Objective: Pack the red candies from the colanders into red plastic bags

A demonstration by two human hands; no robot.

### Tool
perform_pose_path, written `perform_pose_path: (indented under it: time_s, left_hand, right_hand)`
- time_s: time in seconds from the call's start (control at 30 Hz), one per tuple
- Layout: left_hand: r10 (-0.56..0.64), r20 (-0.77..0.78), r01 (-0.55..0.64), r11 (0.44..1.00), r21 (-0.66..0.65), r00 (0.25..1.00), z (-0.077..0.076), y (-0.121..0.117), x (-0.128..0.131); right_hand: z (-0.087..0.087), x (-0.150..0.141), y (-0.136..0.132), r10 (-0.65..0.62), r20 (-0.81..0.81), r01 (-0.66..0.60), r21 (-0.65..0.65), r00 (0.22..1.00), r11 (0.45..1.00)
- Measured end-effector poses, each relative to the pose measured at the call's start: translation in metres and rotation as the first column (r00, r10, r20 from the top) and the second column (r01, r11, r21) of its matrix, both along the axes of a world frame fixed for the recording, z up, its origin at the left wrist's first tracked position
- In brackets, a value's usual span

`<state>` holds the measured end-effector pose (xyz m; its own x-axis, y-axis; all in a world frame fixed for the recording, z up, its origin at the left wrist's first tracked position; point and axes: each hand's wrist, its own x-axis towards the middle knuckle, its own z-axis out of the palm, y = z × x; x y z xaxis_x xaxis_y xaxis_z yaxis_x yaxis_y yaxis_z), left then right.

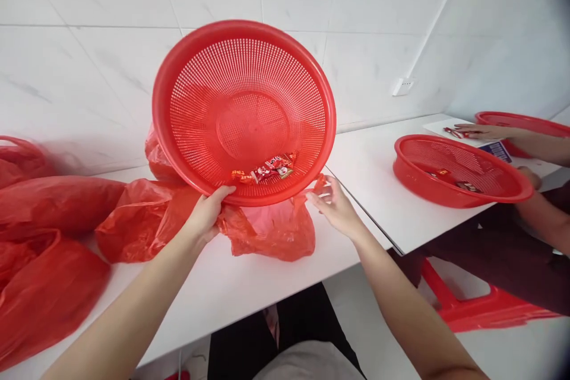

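So the left hand point(209, 212) was clamped on the near-left rim of a round red plastic colander with slotted, perforated walls point(255, 114), thumb over the lip. The colander was tipped up on its side, mouth facing the person, above the white flat-topped counter point(200, 300). A few small shiny red wrapped packets point(267, 171) sat low inside, near the bottom rim.

Right hand point(336, 206) looked pinched on the right edge of a thin, crinkly red plastic bag point(278, 240) under that rim. The bag's left edge bunched up by the left hand, but I couldn't tell if those fingers had any of it.

Handling-wise, I'd guess the colander was light and fairly stiff, so the thick rolled rim seemed the best grip; one hand might let it swivel, though. Packets probably slid easily on smooth plastic, and whatever's in those wrappers could've been crushable. The bag looked floppy and a bit slippery, so I'd have taken it by the mouth edge, not the body.
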<state>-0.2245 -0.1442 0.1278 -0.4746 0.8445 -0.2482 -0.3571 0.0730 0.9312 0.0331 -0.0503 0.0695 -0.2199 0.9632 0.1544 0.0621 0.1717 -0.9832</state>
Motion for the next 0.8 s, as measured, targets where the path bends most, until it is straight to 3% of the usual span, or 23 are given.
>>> perform_pose_path:
  time_s: [0.07,0.13,0.3,0.4,0.5,0.63,0.8]
  left_hand:
    - [0.027,-0.034,-0.026,0.999,0.027,0.999,-0.001,-0.002,-0.001]
    - [0.045,-0.060,-0.042,0.998,0.044,0.997,-0.003,-0.006,-0.002]
    - [0.072,-0.088,-0.069,0.997,0.042,0.993,-0.009,-0.014,-0.005]
    - [0.045,-0.081,-0.046,0.999,-0.003,0.996,-0.012,-0.014,-0.007]
    - [0.037,-0.064,-0.036,0.999,0.005,0.997,-0.012,-0.011,-0.007]
    - [0.051,-0.055,-0.049,0.998,0.028,0.997,-0.010,-0.012,-0.009]
    - [0.109,-0.058,-0.104,0.992,0.076,0.992,-0.015,-0.012,-0.014]
  right_hand:
    - [-0.006,-0.007,0.006,0.058,-0.145,-0.083,-0.168,0.988,0.982]
    - [-0.002,-0.006,0.017,0.045,-0.276,-0.116,-0.247,0.960,0.962]
    - [0.009,0.000,0.026,0.029,-0.347,-0.127,-0.263,0.938,0.957]
    - [-0.005,-0.018,0.016,0.089,-0.245,-0.155,-0.266,0.965,0.951]
    - [-0.022,-0.042,0.011,0.148,-0.317,-0.242,-0.282,0.937,0.928]
    - [-0.028,-0.052,0.021,0.077,-0.482,-0.244,-0.296,0.873,0.923]
    - [-0.019,-0.029,0.030,-0.068,-0.564,-0.143,-0.321,0.823,0.936]
